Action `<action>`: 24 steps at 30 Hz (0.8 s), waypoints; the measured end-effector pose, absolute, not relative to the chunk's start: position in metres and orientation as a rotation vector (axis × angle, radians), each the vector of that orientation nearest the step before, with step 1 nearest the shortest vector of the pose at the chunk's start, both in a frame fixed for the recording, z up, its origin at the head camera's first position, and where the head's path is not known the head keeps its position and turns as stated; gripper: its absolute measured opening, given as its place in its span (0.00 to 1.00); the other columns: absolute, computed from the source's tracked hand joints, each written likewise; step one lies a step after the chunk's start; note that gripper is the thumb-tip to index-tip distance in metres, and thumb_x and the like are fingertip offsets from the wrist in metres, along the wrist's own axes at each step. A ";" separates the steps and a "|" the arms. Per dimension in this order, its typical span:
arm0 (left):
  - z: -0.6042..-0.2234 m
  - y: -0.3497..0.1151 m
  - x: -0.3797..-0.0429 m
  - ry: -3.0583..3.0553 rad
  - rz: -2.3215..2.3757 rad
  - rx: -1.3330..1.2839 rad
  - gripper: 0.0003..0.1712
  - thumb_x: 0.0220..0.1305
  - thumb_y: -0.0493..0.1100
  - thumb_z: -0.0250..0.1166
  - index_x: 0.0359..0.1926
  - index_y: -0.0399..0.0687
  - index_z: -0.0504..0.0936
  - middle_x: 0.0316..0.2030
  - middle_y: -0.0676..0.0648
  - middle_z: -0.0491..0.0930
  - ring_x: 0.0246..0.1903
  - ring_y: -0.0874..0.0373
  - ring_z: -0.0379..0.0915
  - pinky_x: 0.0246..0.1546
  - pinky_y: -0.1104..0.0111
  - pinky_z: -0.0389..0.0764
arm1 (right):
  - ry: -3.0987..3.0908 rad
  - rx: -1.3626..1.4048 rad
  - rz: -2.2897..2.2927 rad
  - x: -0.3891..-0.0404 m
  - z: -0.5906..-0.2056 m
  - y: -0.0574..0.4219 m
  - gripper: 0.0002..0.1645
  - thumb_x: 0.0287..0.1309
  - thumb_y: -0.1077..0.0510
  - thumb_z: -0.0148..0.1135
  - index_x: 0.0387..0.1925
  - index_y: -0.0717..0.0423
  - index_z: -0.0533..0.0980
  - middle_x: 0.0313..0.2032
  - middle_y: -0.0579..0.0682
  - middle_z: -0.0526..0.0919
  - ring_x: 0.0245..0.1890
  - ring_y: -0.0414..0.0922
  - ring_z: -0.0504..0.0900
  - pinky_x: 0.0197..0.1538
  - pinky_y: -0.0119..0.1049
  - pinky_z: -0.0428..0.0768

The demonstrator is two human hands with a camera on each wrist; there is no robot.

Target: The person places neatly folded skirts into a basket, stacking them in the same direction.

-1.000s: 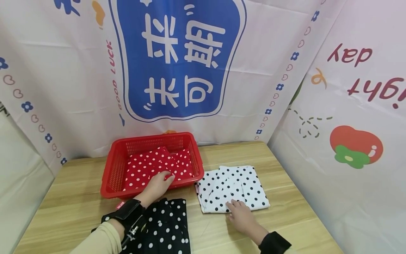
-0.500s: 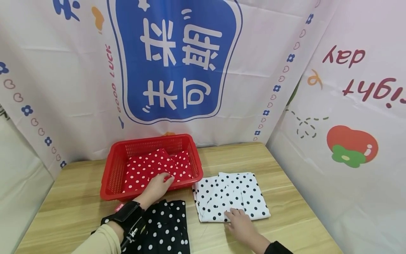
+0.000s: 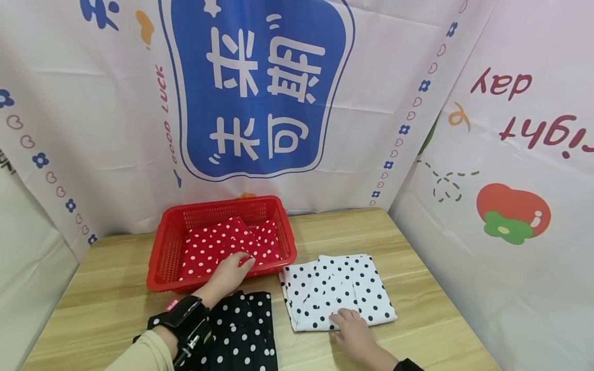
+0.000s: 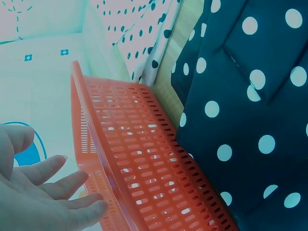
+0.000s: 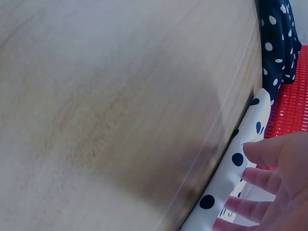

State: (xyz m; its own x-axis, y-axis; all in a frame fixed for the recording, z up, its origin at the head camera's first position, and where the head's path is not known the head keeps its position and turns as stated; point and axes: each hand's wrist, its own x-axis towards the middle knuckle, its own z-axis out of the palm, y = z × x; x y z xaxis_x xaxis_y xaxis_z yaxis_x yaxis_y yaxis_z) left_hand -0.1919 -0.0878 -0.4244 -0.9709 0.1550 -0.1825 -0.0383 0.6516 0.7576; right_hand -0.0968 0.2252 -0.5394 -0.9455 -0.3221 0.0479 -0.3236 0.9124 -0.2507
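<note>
On the worktop [image 3: 427, 293], R hand [image 3: 355, 335] touches folded white polka-dot cloth [image 3: 341, 291], fingers loosely spread; L hand [image 3: 229, 273] relaxed o/ red basket [image 3: 289, 234], empty. 1 careless drag, folds prob. slip!

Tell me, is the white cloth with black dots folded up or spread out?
Folded. In the head view, the white cloth lies in a neat bundle on the table, layers showing at its left edge.

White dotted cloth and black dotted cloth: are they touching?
Apart. The head view shows a strip of bare table between the white dotted cloth and the black dotted cloth.
</note>
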 end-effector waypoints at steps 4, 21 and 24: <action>-0.425 -0.088 -0.191 2.636 1.218 0.091 0.27 0.74 0.44 0.52 0.65 0.29 0.65 0.60 0.31 0.69 0.57 0.39 0.67 0.58 0.46 0.70 | -3.068 0.537 0.436 -0.094 -0.539 0.226 0.21 0.51 0.56 0.70 0.48 0.57 0.80 0.47 0.57 0.79 0.47 0.57 0.76 0.46 0.55 0.78; -0.425 -0.083 -0.179 2.691 1.179 0.127 0.25 0.72 0.43 0.54 0.63 0.29 0.68 0.58 0.31 0.72 0.56 0.39 0.69 0.57 0.46 0.72 | -3.119 0.568 0.495 -0.084 -0.531 0.227 0.18 0.54 0.55 0.68 0.47 0.56 0.80 0.44 0.53 0.79 0.43 0.53 0.77 0.43 0.50 0.79; -0.425 -0.076 -0.172 2.685 1.205 0.158 0.24 0.71 0.42 0.56 0.61 0.30 0.70 0.55 0.34 0.74 0.53 0.41 0.72 0.55 0.48 0.74 | -3.130 0.498 0.653 -0.088 -0.526 0.230 0.16 0.57 0.56 0.66 0.47 0.58 0.80 0.44 0.54 0.79 0.44 0.54 0.77 0.45 0.51 0.79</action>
State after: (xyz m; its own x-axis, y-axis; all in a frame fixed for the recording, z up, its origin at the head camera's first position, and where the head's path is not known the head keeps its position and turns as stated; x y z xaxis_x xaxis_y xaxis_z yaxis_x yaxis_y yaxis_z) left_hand -0.1717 -0.0759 -0.4252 -0.9754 0.1759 -0.1327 0.0178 0.6633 0.7482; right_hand -0.0884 0.2303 -0.5260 -0.9482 -0.3163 -0.0289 -0.2783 0.8713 -0.4041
